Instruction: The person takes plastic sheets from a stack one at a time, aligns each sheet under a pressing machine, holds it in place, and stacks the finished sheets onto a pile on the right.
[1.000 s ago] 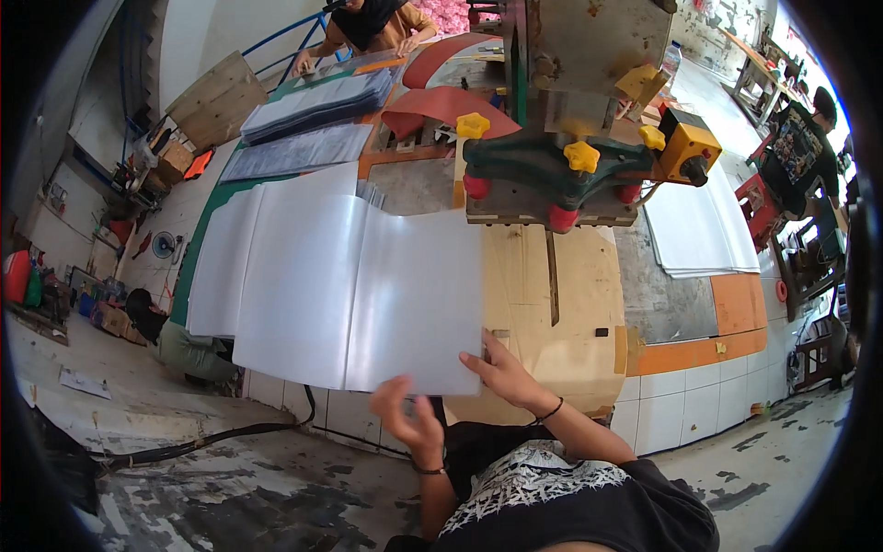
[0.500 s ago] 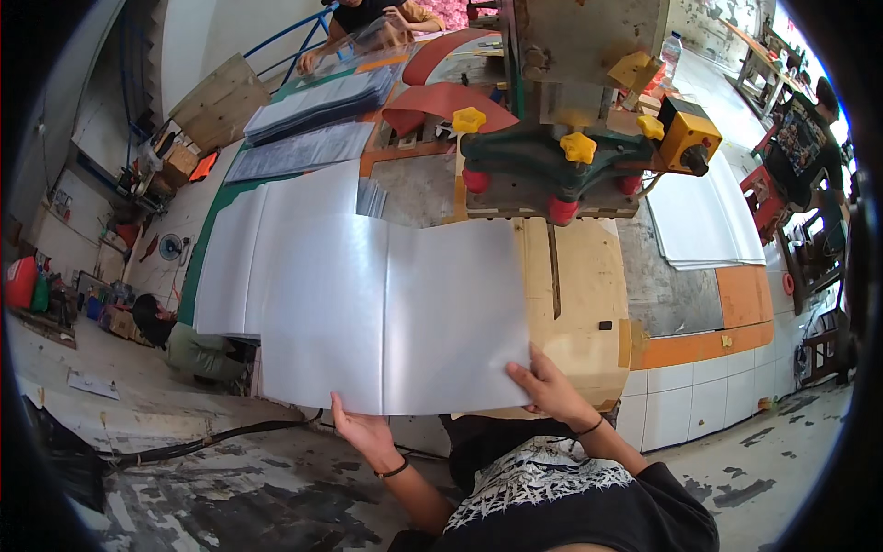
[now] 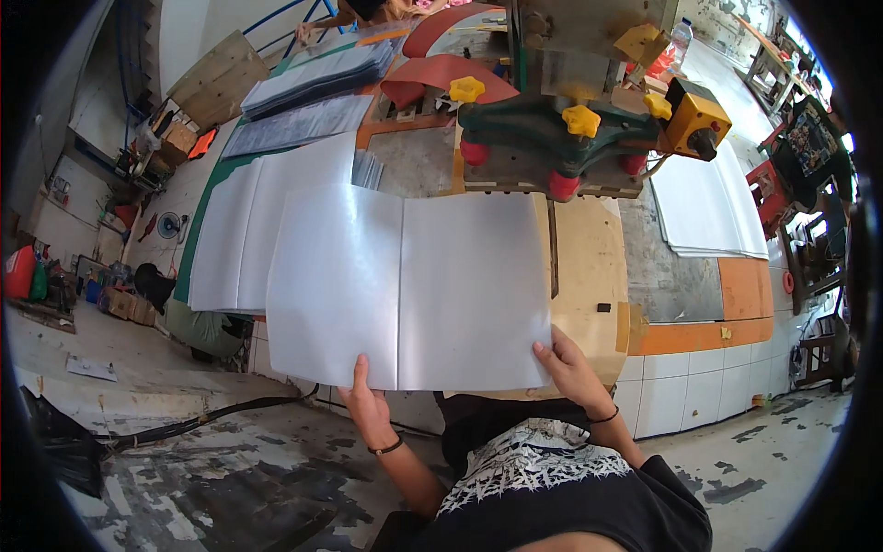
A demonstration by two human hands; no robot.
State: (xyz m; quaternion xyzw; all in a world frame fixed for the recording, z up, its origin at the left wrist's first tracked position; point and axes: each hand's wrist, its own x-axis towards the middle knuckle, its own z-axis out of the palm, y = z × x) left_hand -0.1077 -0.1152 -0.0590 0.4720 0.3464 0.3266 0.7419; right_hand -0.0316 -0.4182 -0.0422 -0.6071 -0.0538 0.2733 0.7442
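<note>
A wide whitish, glossy sheet (image 3: pixel 478 294) with a crease down its middle is spread out in front of me, held over the near part of the work table. My left hand (image 3: pixel 370 409) grips its lower edge just left of the crease, thumb on top and fingers underneath. At the lower right edge my right hand (image 3: pixel 572 373) pinches it, thumb on top, other fingers partly hidden beneath. Left of it lies a stack of similar creased sheets (image 3: pixel 216 244), partly covered. Behind the sheet is a tan board (image 3: pixel 589 267) with a dark slot.
A press with a dark green arm (image 3: pixel 524 129) and yellow knobs stands over the board's far side. White sheets (image 3: pixel 704 207) are piled at right. Stacked clear sheets (image 3: pixel 317 83) lie at far left. A co-worker's hand (image 3: pixel 303 32) shows beyond them.
My hands and the creased sheet have shifted to the right and slightly away from me. The co-worker at the far side has moved mostly out of view.
</note>
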